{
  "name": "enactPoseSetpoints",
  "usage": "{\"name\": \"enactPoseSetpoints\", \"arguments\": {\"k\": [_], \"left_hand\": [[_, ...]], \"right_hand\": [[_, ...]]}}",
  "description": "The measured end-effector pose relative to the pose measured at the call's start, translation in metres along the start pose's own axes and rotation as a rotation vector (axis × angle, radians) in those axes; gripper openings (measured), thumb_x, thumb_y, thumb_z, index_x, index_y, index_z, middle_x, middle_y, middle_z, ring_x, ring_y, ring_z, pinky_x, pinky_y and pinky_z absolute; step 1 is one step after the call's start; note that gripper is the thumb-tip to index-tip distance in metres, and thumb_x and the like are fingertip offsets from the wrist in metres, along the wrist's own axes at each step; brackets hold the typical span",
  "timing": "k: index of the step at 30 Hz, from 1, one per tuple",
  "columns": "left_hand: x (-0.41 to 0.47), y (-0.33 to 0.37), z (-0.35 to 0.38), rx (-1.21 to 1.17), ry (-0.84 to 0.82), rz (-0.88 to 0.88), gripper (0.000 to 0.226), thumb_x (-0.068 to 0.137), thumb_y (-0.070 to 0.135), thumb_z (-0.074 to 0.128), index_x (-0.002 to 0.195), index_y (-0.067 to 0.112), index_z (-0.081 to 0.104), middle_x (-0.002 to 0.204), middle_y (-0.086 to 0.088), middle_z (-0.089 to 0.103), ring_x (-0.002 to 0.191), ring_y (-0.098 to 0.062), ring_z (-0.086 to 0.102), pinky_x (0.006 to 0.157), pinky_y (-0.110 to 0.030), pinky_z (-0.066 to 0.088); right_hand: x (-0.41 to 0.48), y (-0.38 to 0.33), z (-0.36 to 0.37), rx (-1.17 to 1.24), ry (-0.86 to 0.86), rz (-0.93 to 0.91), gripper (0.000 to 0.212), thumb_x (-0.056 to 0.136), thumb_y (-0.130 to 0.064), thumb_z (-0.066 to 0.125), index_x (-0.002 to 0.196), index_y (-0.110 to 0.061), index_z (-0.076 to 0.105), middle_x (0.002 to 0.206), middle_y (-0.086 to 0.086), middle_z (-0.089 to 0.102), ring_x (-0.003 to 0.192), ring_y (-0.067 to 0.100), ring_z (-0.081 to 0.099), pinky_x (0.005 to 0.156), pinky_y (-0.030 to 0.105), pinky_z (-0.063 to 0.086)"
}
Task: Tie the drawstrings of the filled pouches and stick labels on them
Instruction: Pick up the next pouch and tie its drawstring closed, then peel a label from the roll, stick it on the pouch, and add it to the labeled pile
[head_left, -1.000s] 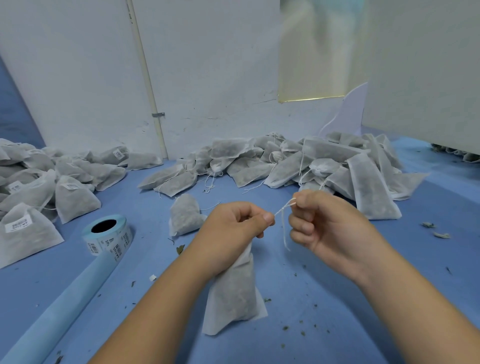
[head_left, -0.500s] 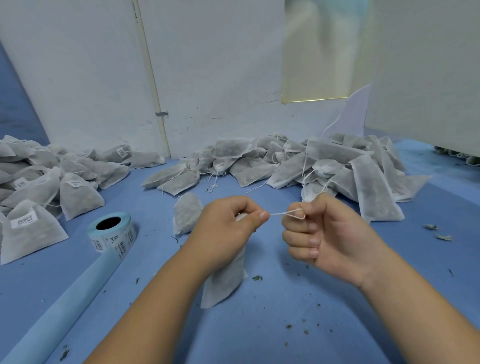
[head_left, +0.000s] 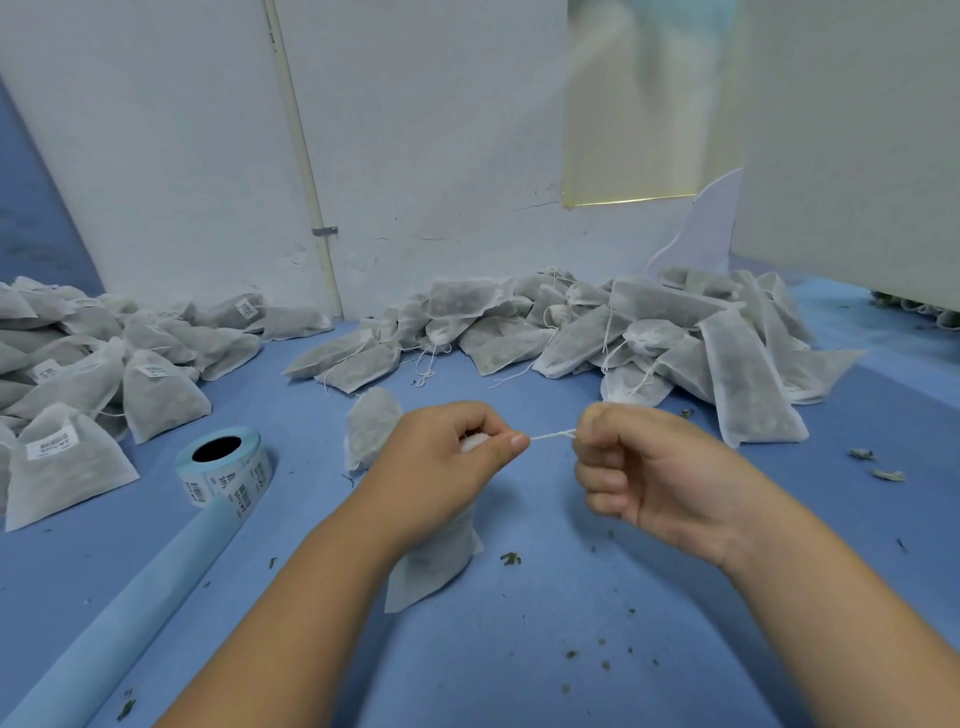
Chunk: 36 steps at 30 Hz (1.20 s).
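**Item in hand: one filled pouch, drawstring pulled taut**

- **Pouch**: at centre of view, its neck bunched in your fist and its body hanging to the blue surface. Its lower corner appears to rest there.
- **Left hand**: fingers are curled tight round the pouch neck, with the thumb pressed where the string leaves it. This probably anchors the neck so that the pull closes it.
- **Right hand**: closed in a fist at 3 o'clock of the left, with the drawstring pinched at the top knuckles. The short run between your hands is straight, which suggests a knot being cinched.
- **Label roll**: at 9 o'clock, with its blue liner trailing toward 7. It is near enough for the sticking step, which is not yet done on this pouch.
- **Untied pile**: at 12 to 2 o'clock, with loose strings showing. This is stock to draw from.
- **Labelled pile**: at 9 to 10 o'clock, well apart from the untied pile.
- **Single pouch**: just behind your left hand. No label is visible on it.
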<state>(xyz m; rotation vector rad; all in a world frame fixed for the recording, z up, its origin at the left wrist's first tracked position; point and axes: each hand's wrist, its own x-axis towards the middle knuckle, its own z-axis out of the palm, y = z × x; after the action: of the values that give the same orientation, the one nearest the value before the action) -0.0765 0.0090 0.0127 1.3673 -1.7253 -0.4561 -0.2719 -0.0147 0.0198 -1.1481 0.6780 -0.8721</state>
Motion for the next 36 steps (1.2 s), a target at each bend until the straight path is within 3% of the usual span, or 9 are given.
{"name": "enactPoseSetpoints", "arguments": {"k": [4,8,11,14,17,22,28,32,36], "left_hand": [[-0.004,-0.003,-0.007,0.036,-0.149,-0.060,0.015,0.084,0.045,0.073,0.086,0.031,0.068,0.080,0.022,0.065,0.074,0.003,0.059,0.069,-0.012,0.045],[-0.014,-0.003,-0.008,0.003,-0.259,-0.126,0.059,0.064,0.052,0.073,0.116,0.052,0.047,0.100,0.030,0.049,0.081,0.005,0.057,0.074,-0.008,0.043],[-0.020,-0.004,-0.013,-0.028,-0.225,-0.148,0.052,0.064,0.048,0.070,0.111,0.050,0.050,0.102,0.032,0.051,0.083,0.007,0.059,0.075,-0.007,0.045],[-0.020,-0.003,-0.019,-0.147,-0.200,-0.242,0.025,0.069,0.046,0.071,0.090,0.034,0.064,0.100,0.005,0.072,0.092,-0.014,0.071,0.094,-0.037,0.054],[-0.019,0.001,-0.019,-0.243,-0.198,-0.311,0.035,0.070,0.048,0.072,0.085,0.017,0.066,0.102,-0.014,0.073,0.096,-0.034,0.071,0.095,-0.056,0.051],[-0.017,-0.007,-0.009,-0.213,-0.034,-0.367,0.045,0.084,0.049,0.069,0.084,0.005,0.061,0.074,-0.011,0.063,0.067,-0.018,0.059,0.071,-0.038,0.048],[-0.018,-0.006,0.013,-0.214,0.138,-0.378,0.038,0.088,0.041,0.065,0.052,0.032,0.055,0.048,0.017,0.043,0.047,-0.001,0.042,0.053,-0.020,0.034],[-0.015,-0.004,0.016,-0.264,0.176,-0.422,0.045,0.090,0.040,0.060,0.050,0.025,0.045,0.048,0.015,0.035,0.046,-0.005,0.035,0.053,-0.025,0.030],[-0.016,-0.004,0.012,-0.314,0.211,-0.442,0.037,0.089,0.039,0.060,0.060,0.018,0.052,0.059,0.007,0.045,0.056,-0.008,0.043,0.060,-0.027,0.035]], "right_hand": [[0.004,-0.001,-0.002,0.070,0.152,-0.150,0.038,0.084,-0.004,0.060,0.051,-0.020,0.049,0.055,-0.003,0.037,0.047,0.011,0.033,0.042,0.021,0.027],[0.008,-0.001,-0.007,0.116,0.292,-0.225,0.025,0.084,-0.007,0.064,0.064,-0.017,0.054,0.053,-0.005,0.041,0.046,0.010,0.035,0.040,0.020,0.029],[0.010,0.001,-0.011,0.072,0.354,-0.271,0.020,0.083,-0.012,0.068,0.069,-0.018,0.055,0.054,-0.006,0.041,0.047,0.009,0.036,0.040,0.020,0.031],[0.009,0.003,-0.010,-0.006,0.407,-0.328,0.026,0.079,-0.023,0.074,0.058,-0.025,0.058,0.052,-0.009,0.043,0.047,0.009,0.038,0.043,0.020,0.033],[0.006,0.002,-0.007,-0.086,0.443,-0.387,0.027,0.076,-0.031,0.076,0.055,-0.026,0.060,0.054,-0.008,0.045,0.050,0.009,0.039,0.047,0.021,0.035],[-0.001,0.000,0.003,-0.228,0.437,-0.470,0.020,0.081,-0.024,0.072,0.062,-0.023,0.065,0.055,-0.005,0.049,0.051,0.011,0.040,0.051,0.023,0.036],[-0.004,0.019,0.028,-0.682,0.209,-0.657,0.022,0.080,-0.009,0.075,0.066,-0.023,0.064,0.058,-0.013,0.052,0.053,0.004,0.043,0.054,0.012,0.036],[-0.001,0.032,0.032,-1.124,0.097,-0.748,0.013,0.080,-0.015,0.073,0.073,-0.020,0.063,0.069,-0.013,0.053,0.064,0.004,0.049,0.060,0.013,0.035],[0.000,0.033,0.030,-1.245,0.074,-0.740,0.007,0.083,-0.025,0.067,0.077,-0.023,0.064,0.073,-0.016,0.052,0.068,-0.004,0.047,0.061,0.014,0.034]]}}
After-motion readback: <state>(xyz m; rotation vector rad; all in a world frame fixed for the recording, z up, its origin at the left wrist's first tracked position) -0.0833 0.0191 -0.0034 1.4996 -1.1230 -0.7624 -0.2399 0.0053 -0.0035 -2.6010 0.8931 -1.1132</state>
